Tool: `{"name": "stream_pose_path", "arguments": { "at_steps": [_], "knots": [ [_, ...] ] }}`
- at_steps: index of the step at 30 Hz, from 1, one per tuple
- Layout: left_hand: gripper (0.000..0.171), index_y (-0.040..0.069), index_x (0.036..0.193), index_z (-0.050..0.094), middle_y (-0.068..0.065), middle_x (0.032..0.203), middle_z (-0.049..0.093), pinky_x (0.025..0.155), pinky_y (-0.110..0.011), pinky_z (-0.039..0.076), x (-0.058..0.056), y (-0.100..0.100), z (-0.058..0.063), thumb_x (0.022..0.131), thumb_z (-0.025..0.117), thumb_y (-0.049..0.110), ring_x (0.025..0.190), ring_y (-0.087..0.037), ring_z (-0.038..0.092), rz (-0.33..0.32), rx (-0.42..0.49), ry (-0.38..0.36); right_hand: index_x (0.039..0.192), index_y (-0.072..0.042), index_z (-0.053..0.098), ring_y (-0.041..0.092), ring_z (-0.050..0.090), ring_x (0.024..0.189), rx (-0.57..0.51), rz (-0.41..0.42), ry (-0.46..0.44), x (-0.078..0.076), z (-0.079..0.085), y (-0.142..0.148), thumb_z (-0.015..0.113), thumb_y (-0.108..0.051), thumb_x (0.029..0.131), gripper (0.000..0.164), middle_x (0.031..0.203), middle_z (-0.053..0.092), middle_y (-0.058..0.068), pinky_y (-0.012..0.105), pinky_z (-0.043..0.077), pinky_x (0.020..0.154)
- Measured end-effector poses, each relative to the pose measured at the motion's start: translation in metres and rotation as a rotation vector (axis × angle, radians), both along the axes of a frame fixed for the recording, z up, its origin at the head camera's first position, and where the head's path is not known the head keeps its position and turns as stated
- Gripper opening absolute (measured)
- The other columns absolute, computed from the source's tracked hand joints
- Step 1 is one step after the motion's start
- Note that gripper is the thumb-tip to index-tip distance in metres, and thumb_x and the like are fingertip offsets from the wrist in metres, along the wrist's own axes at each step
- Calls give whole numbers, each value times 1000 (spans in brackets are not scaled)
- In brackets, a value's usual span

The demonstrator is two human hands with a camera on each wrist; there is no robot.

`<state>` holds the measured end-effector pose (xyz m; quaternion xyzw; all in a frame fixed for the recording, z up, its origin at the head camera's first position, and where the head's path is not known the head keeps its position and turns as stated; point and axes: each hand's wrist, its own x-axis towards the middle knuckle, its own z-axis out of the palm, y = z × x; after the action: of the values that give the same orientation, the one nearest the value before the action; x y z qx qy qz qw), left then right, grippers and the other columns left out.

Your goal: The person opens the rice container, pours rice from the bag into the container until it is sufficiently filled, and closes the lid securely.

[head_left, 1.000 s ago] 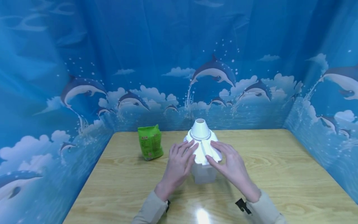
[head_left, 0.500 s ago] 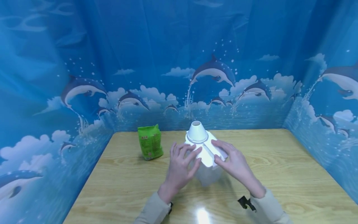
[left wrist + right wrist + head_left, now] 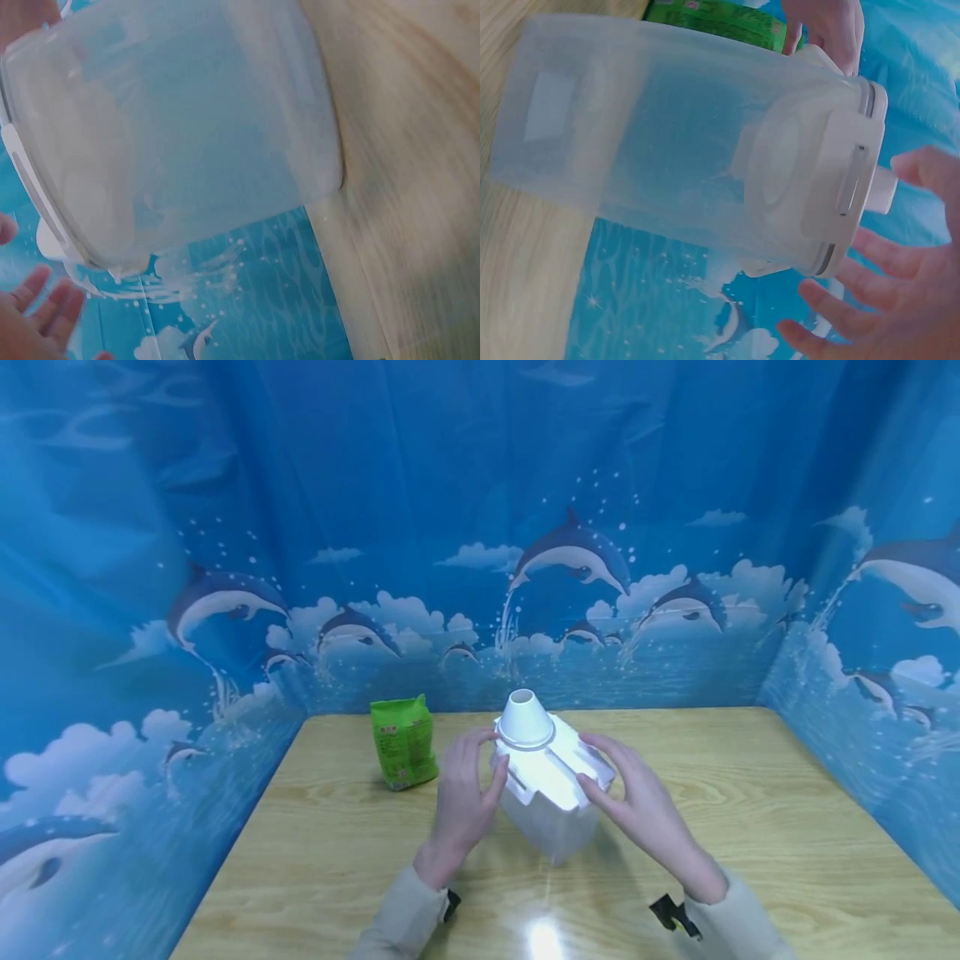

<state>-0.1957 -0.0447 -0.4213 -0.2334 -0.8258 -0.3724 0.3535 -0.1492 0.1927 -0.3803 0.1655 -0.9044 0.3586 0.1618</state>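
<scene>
A translucent plastic storage container (image 3: 553,828) stands on the table, turned with one corner towards me. Its white lid (image 3: 557,770) carries a white cone-shaped piece (image 3: 525,723) with a round hole at its top. At the lid's left side is my left hand (image 3: 461,797), its fingers spread close to the edge; in the left wrist view those fingertips look apart from the lid. My right hand (image 3: 647,806) has thumb and fingers spread at the right edge. A slotted side latch (image 3: 851,180) shows in the right wrist view, with the right fingertips close by.
Left of the container, a green printed bag (image 3: 403,742) stands on the wooden table (image 3: 750,827). Behind the table hangs a blue curtain (image 3: 480,485) with dolphins and clouds, and it continues along both sides.
The container has turned, its cone shifting left and a corner swinging towards me. My left hand has drawn slightly left; my right hand has moved slightly right. The green bag stays put.
</scene>
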Motion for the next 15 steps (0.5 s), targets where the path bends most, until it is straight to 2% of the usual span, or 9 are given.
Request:
{"name": "stream_pose_path", "arguments": {
  "at_steps": [4,7,10,12,15],
  "knots": [
    [48,2,141,52,-13,142,57,110,-55,41,-12,-3,0,103,56,31,130,-32,53,37,-25,-132,138,-7,60,40,56,126,85,-76,135,8,-2,-5,73,-27,94,50,138,61,17,64,44,103],
    [57,6,151,44,-14,153,48,116,-63,30,-19,-5,-1,105,47,40,141,-33,44,2,-82,-260,130,-3,65,40,63,117,151,-109,239,10,-6,-9,76,-25,91,46,128,67,19,62,50,98],
    [61,10,155,38,-12,157,43,118,-67,20,-24,-5,-1,106,41,47,146,-33,37,-42,-114,-363,123,-2,69,40,66,111,185,-135,315,10,-10,-11,77,-24,89,42,121,70,20,61,52,93],
    [62,11,156,38,-12,157,43,117,-69,18,-26,-5,-2,106,40,49,146,-33,37,-60,-111,-394,121,-2,70,40,67,109,186,-144,342,8,-11,-12,78,-23,89,40,118,71,20,62,52,91],
    [62,11,155,40,-12,156,45,117,-68,19,-27,-5,-3,106,41,50,145,-32,39,-64,-101,-393,121,-3,71,40,67,108,176,-151,352,5,-11,-12,77,-22,89,38,117,72,18,63,52,91]
  ]
}}
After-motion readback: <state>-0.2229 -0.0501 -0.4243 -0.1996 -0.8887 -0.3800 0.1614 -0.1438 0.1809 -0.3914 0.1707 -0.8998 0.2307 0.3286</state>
